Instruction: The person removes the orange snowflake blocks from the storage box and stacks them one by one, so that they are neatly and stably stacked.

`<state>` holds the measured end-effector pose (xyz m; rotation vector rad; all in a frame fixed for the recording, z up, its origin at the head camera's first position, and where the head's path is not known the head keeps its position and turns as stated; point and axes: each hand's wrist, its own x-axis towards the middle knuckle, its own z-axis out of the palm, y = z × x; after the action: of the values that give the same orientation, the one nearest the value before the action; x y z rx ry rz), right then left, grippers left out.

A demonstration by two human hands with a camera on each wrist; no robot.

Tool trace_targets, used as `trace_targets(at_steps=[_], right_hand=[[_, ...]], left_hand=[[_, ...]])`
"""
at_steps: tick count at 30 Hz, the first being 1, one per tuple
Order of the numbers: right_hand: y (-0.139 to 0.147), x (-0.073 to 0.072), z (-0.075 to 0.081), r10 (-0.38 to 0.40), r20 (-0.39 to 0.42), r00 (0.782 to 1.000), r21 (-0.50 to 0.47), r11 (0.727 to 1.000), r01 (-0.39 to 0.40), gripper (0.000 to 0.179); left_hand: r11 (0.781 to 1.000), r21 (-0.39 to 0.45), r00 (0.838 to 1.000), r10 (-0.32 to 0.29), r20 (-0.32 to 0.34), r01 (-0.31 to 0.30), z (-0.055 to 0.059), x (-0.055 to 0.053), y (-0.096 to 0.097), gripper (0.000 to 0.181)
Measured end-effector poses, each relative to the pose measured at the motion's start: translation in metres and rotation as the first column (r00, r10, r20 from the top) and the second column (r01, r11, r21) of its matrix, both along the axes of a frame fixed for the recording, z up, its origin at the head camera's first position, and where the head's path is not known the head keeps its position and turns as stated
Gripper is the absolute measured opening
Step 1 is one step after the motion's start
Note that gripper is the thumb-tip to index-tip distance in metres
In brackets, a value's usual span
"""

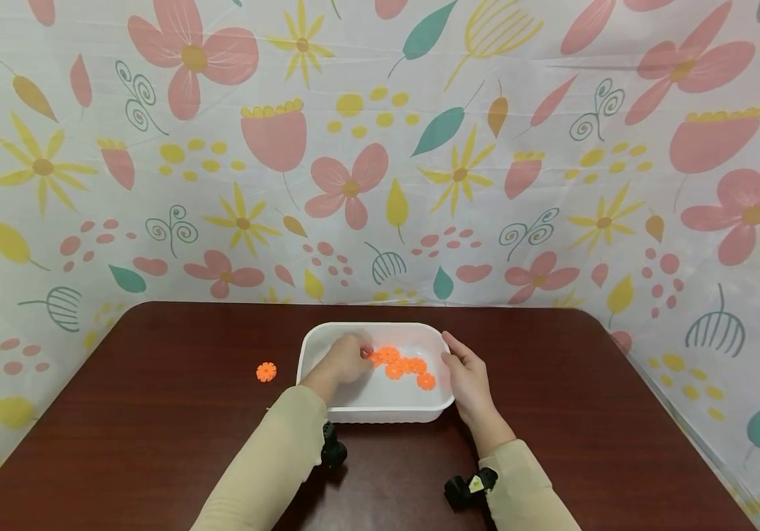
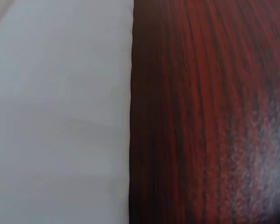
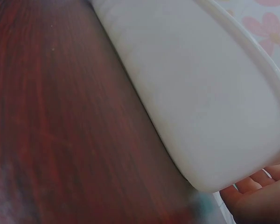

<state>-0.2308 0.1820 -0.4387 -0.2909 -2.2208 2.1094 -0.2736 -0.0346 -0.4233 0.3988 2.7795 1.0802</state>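
Note:
A white plastic basin [image 1: 380, 414] stands on the table, with several orange flower-shaped plastic discs [image 1: 394, 371] lying in its middle and right part. My left hand [image 1: 346, 360] reaches over the near left rim into it. Its bent fingertips are at the leftmost disc; whether they pinch it is hidden. My right hand [image 1: 471, 383] holds the basin's right end, the thumb at the rim and the fingers along the outside. In the right wrist view, bent fingers [image 3: 259, 179] lie against the basin's end wall [image 3: 214, 107]. The left wrist view shows only the basin's side [image 2: 60, 116] and tabletop.
A single orange disc [image 1: 266, 372] lies on the dark red-brown wooden table [image 1: 154, 442], left of the basin. Behind the table hangs a flower-patterned cloth [image 1: 380, 162]. Black wrist cameras [image 1: 333, 447] sit at both sleeve cuffs.

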Motion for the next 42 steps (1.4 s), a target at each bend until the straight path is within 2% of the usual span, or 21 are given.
trace_targets(at_steps=[3, 7, 13, 18, 24, 33, 38, 42], right_hand=[[-0.0002, 0.0009, 0.0017, 0.003, 0.005, 1.000, -0.001, 1.000, -0.003, 0.045], [-0.0004, 0.0008, 0.0028, 0.002, -0.001, 1.000, -0.005, 1.000, -0.002, 0.045], [0.0001, 0.0006, 0.0035, 0.002, -0.009, 1.000, -0.006, 1.000, -0.002, 0.045], [0.0003, 0.0010, 0.0038, -0.002, -0.008, 1.000, -0.002, 1.000, 0.002, 0.045], [0.0005, 0.0022, 0.0042, 0.006, -0.005, 1.000, 0.003, 1.000, -0.006, 0.045], [0.0004, 0.0031, 0.0033, 0.004, -0.013, 1.000, -0.004, 1.000, -0.004, 0.046], [0.0007, 0.0033, 0.0013, 0.006, -0.034, 0.999, -0.011, 1.000, -0.006, 0.046], [0.0001, 0.0034, -0.0003, 0.007, -0.027, 1.000, -0.015, 1.000, -0.008, 0.046]], left_hand=[[1.000, -0.015, 1.000, 0.001, 0.022, 0.000, 0.0003, 0.0003, 0.0011, 0.016], [1.000, -0.020, 1.000, -0.009, 0.010, 0.009, -0.0007, -0.0003, 0.0012, 0.012], [0.999, -0.026, 1.000, -0.031, -0.003, 0.031, 0.0022, 0.0026, 0.0009, 0.016], [0.999, -0.025, 0.999, -0.044, 0.012, 0.044, 0.0050, 0.0059, 0.0013, 0.019], [0.998, -0.026, 0.998, -0.054, 0.026, 0.055, 0.0032, 0.0071, 0.0009, 0.021], [0.996, -0.017, 0.996, -0.085, -0.014, 0.085, 0.0005, 0.0074, 0.0014, 0.023], [0.997, -0.010, 0.996, -0.082, -0.020, 0.082, -0.0008, 0.0078, 0.0015, 0.024], [0.997, 0.017, 0.996, -0.081, -0.035, 0.082, -0.0023, 0.0076, -0.0005, 0.019]])
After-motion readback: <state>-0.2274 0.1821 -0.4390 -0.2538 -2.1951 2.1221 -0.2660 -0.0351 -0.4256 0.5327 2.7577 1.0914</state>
